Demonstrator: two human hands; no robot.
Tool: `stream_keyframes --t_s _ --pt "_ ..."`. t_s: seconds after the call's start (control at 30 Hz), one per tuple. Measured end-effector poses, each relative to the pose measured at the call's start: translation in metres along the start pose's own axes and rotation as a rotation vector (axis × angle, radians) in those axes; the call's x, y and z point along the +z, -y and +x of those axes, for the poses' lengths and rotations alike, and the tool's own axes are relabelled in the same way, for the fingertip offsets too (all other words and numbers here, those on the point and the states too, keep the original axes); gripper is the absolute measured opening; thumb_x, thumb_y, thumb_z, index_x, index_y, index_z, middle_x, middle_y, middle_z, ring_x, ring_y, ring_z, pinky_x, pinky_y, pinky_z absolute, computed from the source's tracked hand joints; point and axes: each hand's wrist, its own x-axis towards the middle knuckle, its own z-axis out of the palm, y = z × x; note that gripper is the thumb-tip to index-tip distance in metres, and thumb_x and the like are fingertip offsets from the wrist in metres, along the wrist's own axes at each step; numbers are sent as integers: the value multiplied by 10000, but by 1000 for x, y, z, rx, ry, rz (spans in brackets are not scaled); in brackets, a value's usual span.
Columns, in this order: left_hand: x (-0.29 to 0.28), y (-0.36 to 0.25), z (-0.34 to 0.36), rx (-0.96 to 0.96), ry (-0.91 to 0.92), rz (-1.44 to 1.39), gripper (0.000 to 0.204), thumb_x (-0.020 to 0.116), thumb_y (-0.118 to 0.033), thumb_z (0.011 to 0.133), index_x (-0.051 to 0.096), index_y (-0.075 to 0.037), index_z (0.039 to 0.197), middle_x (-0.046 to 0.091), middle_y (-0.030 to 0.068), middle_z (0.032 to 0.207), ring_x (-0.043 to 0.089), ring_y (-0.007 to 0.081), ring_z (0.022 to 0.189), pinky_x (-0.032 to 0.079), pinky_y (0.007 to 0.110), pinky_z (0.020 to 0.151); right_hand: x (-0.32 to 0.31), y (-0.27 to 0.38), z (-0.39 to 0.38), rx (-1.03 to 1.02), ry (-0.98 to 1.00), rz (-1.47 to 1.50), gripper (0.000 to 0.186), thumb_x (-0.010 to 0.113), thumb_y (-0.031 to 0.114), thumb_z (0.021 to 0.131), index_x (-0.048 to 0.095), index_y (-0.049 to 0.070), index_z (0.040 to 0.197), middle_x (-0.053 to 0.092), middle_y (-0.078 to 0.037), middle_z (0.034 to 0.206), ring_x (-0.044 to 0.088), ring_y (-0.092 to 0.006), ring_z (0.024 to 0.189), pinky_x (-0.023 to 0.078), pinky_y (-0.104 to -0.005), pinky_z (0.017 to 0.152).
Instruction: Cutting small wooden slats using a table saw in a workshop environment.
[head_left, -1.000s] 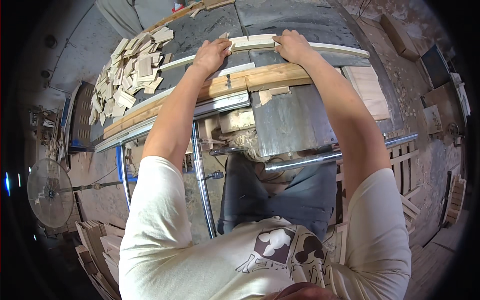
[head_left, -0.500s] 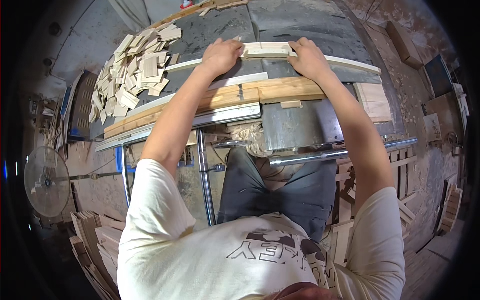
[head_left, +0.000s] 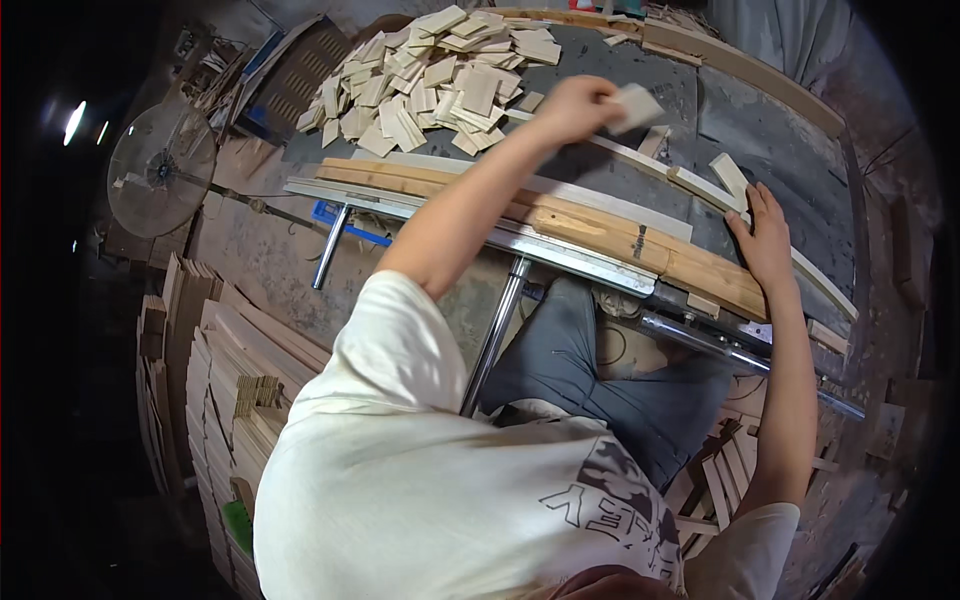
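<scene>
My left hand (head_left: 580,110) is raised over the dark tabletop, closed on a small flat wood piece (head_left: 636,108) that is slightly blurred. A large heap of similar pale wood pieces (head_left: 440,75) lies to its left. My right hand (head_left: 766,240) rests with fingers stretched out on a long thin wooden strip (head_left: 640,160), which runs across the table. By its fingertips, a short pale wood block (head_left: 729,176) lies at an angle against the strip. Another small wood piece (head_left: 654,141) is beside the strip between my hands.
A thick wooden beam (head_left: 600,232) runs along the table's near side, beside a metal rail (head_left: 450,222). Metal legs (head_left: 497,335) stand below. Stacked boards (head_left: 215,400) are on the floor at left, near a fan (head_left: 160,170). Wood strips (head_left: 725,475) lie at lower right.
My view has turned, shifting the table rightward. My left hand has left the strip and now holds a small wood piece. My right hand has loosened and its fingers are stretched out.
</scene>
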Motion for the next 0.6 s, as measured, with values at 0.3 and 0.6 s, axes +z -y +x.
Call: stream_keyframes --t_s 0.3,0.6 --pt "-137 113 -72 -237 -683 0 485 777 -171 857 661 17 1289 686 82 1032 647 191 923 531 327 837 18 -31 22 -31 -77 83 578 577 369 1022 540 -9 1458 480 -255 1538 456 -411 1420 371 -452 1174" --pt "-41 55 -81 48 -326 80 377 692 -71 959 645 -44 1332 639 80 1130 640 134 856 538 279 763 -7 -4 109 178 416 137 424 611 155 825 726 69 1223 706 -251 1205 671 -407 1137 520 -486 1002"
